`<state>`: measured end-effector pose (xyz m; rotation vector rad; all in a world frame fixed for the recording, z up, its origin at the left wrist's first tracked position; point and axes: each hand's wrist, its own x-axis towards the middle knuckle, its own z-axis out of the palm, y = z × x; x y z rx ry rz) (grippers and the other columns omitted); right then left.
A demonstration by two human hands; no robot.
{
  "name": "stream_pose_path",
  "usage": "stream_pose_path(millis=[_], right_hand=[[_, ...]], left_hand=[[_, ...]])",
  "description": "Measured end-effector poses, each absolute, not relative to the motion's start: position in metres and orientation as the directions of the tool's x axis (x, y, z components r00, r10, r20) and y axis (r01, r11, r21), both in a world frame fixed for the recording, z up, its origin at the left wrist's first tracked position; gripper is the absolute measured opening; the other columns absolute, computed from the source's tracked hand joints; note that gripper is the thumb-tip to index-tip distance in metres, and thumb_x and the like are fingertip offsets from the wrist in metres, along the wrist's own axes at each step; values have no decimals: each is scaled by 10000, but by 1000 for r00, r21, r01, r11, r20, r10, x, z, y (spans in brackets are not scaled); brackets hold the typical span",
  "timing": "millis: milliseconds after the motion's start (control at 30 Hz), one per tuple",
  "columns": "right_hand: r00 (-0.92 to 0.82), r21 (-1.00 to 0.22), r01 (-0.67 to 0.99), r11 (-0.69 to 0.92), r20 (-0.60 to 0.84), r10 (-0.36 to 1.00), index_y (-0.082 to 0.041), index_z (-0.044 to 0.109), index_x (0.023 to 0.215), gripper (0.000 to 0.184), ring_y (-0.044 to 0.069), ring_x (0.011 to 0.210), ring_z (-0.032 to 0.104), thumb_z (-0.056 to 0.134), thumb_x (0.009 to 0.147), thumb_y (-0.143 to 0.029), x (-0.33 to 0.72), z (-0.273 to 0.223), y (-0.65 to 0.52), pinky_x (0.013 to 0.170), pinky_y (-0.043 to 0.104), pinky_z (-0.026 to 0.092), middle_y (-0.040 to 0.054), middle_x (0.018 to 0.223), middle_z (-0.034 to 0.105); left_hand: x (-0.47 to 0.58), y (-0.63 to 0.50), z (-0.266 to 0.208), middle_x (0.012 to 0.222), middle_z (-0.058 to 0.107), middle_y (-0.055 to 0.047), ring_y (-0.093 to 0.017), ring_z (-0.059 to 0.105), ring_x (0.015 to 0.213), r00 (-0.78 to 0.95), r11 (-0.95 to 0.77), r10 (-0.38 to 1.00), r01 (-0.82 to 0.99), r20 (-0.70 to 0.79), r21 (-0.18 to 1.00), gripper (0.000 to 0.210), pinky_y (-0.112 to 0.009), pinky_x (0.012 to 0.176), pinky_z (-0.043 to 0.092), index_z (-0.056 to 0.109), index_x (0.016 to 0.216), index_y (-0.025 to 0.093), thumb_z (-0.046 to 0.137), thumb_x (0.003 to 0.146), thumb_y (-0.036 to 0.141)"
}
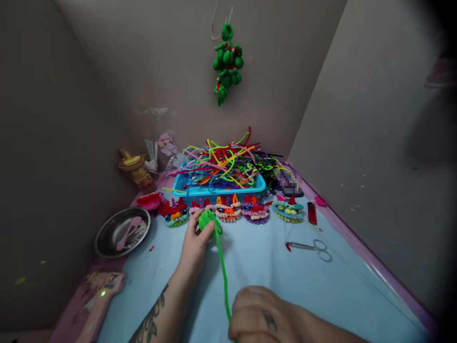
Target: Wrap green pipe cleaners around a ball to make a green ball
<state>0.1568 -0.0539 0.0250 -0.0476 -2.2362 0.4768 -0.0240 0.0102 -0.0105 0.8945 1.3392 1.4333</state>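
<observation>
My left hand (193, 243) is closed around a coiled bundle of bright green pipe cleaner (206, 218), thumb across its front. From that bundle a green strand (223, 271) runs down, pulled nearly straight, into the fist of my right hand (257, 314) at the bottom edge. The strand's far end is hidden by that fist. Just beyond my left hand stands a row of fuzzy animal heads, among them an orange and peach one (228, 209), a purple and red one (255, 209) and a red one with a horn (174, 212).
Behind the heads is a blue tray (221, 193) heaped with coloured pipe cleaners. Scissors (309, 247) and a red lighter-like item (312, 213) lie right. At left are a metal bowl (103, 240) and a pink tool (100, 305) with a lit green light. Green pieces (227, 62) hang above.
</observation>
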Motion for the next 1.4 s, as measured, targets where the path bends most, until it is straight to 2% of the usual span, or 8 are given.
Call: stream_pose_path(millis=[133, 233, 300, 400, 533, 733, 1133, 1400], right_hand=[[-471, -642, -155, 751, 717, 515, -242, 511, 952, 254, 157, 635, 592, 307, 974, -391, 166, 24, -49, 642, 295, 493, 32, 710, 648], [-82, -872, 4, 490, 488, 869, -232, 539, 923, 167, 149, 582, 539, 402, 945, -327, 165, 14, -26, 549, 271, 453, 6, 643, 557], [-3, -935, 125, 331, 333, 943, -216, 539, 893, 91, 154, 679, 553, 564, 839, -284, 162, 7, -9, 601, 269, 464, 18, 754, 578], [-70, -978, 78, 195, 190, 979, -205, 521, 908, 209, 146, 720, 560, 624, 731, -252, 155, 1, 7, 568, 242, 457, 33, 891, 595], [-97, -992, 47, 114, 109, 989, -200, 534, 862, 193, 151, 718, 561, 608, 687, -229, 148, 0, 8, 557, 243, 458, 18, 836, 578], [-97, -997, 8, 81, 80, 992, -194, 535, 810, 159, 140, 635, 563, 628, 697, -258, 147, -11, 6, 560, 252, 468, -12, 715, 563], [-30, -998, -13, 64, 64, 997, -192, 545, 780, 206, 158, 690, 560, 679, 658, -290, 156, -22, 20, 585, 257, 445, 2, 741, 573], [-117, -998, -50, 35, 40, 992, -193, 498, 821, 251, 121, 610, 509, 667, 674, -307, 155, -39, 26, 553, 237, 401, -30, 686, 529]], left_hand=[[-25, 8, -13, 1141, 585, -85, -221, 590, 976, -226, -59, 971, 103, 81, 993, 552, -328, 787, 503, 505, 1228, 227, 686, 723, 356], [-21, 2, -14, 1260, 490, -97, -260, 493, 1161, -144, -194, 953, 389, 267, 901, 530, -377, 884, 480, 506, 1240, 251, 673, 741, 312], [-17, -3, -14, 1281, 454, -95, -257, 451, 1212, -68, -273, 934, 495, 350, 825, 520, -401, 946, 449, 489, 1256, 264, 654, 764, 295], [-12, -8, -15, 1277, 452, -90, -249, 462, 1203, 16, -327, 927, 525, 375, 786, 531, -403, 951, 451, 463, 1276, 279, 642, 776, 283], [-5, -9, -17, 1283, 468, -98, -259, 490, 1182, 78, -289, 955, 481, 287, 828, 553, -390, 907, 479, 464, 1280, 271, 654, 760, 285], [-1, -9, -20, 1260, 494, -119, -276, 491, 1182, 142, -312, 950, 517, 280, 797, 617, -445, 997, 401, 459, 1275, 231, 691, 704, 220], [2, -11, -17, 1209, 525, -103, -257, 522, 1129, 177, -311, 951, 529, 255, 790, 569, -411, 973, 420, 484, 1238, 230, 655, 698, 170], [1, -11, -16, 1209, 531, -108, -262, 523, 1130, 191, -312, 950, 513, 248, 800, 590, -412, 968, 425, 496, 1252, 220, 659, 687, 166]])
